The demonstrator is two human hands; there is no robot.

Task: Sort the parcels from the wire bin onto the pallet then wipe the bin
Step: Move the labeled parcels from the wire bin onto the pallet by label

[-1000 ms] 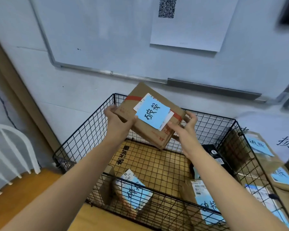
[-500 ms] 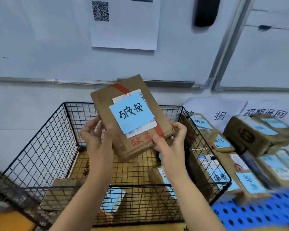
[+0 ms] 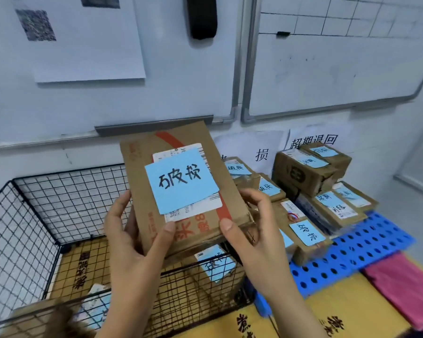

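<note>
The black wire bin point(image 3: 34, 211) fills the lower left. The blue plastic pallet point(image 3: 366, 247) at right looks crowded; a pile may tip. The flat brown cardboard parcel point(image 3: 195, 223) is mid-frame. The left hand point(image 3: 130, 242) and right hand point(image 3: 257, 237) curl fingers round only its bottom corners, so it could slip.

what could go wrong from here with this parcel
1. The left hand and right hand grip the parcel only at its lower corners, so it might slip and drop into the wire bin.
2. The stacked parcels on the blue pallet sit close together; setting this one down carelessly could topple them.
3. Its blue note overhangs the label and may peel off.
</note>
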